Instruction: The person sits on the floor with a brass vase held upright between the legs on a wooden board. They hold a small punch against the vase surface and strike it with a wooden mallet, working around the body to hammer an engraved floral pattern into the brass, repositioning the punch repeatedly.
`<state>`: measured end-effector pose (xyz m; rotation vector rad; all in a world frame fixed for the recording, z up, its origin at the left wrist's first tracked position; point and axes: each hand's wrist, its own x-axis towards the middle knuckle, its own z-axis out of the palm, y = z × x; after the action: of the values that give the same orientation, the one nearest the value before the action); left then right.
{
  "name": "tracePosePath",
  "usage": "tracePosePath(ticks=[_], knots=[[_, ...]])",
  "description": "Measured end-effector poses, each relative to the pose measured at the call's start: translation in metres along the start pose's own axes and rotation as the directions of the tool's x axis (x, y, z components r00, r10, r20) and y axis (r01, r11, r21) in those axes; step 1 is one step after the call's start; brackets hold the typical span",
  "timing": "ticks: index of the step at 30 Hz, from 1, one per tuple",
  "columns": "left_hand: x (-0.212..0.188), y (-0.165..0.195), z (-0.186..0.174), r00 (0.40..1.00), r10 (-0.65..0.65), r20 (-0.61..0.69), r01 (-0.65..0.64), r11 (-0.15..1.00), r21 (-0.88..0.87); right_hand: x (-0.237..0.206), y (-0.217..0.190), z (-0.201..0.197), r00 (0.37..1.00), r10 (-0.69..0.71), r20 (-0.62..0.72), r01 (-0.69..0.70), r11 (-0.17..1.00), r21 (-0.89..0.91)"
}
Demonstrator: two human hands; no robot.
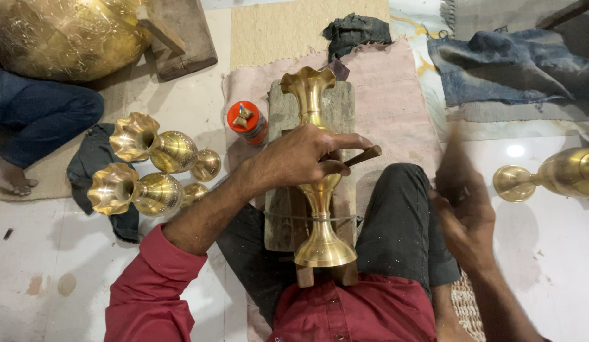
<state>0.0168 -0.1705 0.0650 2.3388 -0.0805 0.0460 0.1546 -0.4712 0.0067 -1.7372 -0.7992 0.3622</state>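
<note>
In the head view, a brass vase [316, 183] is laid lengthwise on a wooden block [278, 209] on the floor, its flared mouth pointed away from the person and its foot close to the body, and it is clamped at the middle by the left hand [301, 155], which also pinches a thin tool [364, 155] against it. The right hand [462, 202] is raised to the right of the vase, well apart from it and blurred, so its grip cannot be told. Two more vases [149, 168] lie on the left beside a red-capped jar [247, 121].
</note>
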Motion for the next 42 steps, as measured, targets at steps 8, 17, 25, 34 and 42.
tracePosePath(ticks=[8, 17, 25, 34, 42], knots=[[0.002, 0.0, -0.002, 0.976, -0.186, 0.114, 0.18, 0.982, 0.061, -0.009, 0.01, -0.001, 0.995, -0.085, -0.043, 0.084, 0.996, -0.017], [-0.014, -0.014, -0.001, 0.964, -0.185, -0.189, 0.14, 0.964, -0.228, 0.0, -0.005, 0.005, 0.983, 0.058, 0.176, 0.04, 0.863, -0.504], [-0.046, -0.009, 0.005, 0.846, -0.288, -0.449, 0.054, 0.884, -0.465, 0.019, -0.019, 0.01, 0.912, 0.198, 0.358, 0.068, 0.79, -0.609], [-0.036, 0.0, 0.039, 0.761, -0.334, -0.556, 0.112, 0.912, -0.395, 0.067, -0.028, 0.001, 0.866, 0.204, 0.456, 0.163, 0.748, -0.644], [-0.034, 0.023, 0.068, 0.577, -0.286, -0.765, 0.166, 0.958, -0.233, 0.111, -0.027, 0.0, 0.85, 0.117, 0.514, 0.391, 0.514, -0.763]])
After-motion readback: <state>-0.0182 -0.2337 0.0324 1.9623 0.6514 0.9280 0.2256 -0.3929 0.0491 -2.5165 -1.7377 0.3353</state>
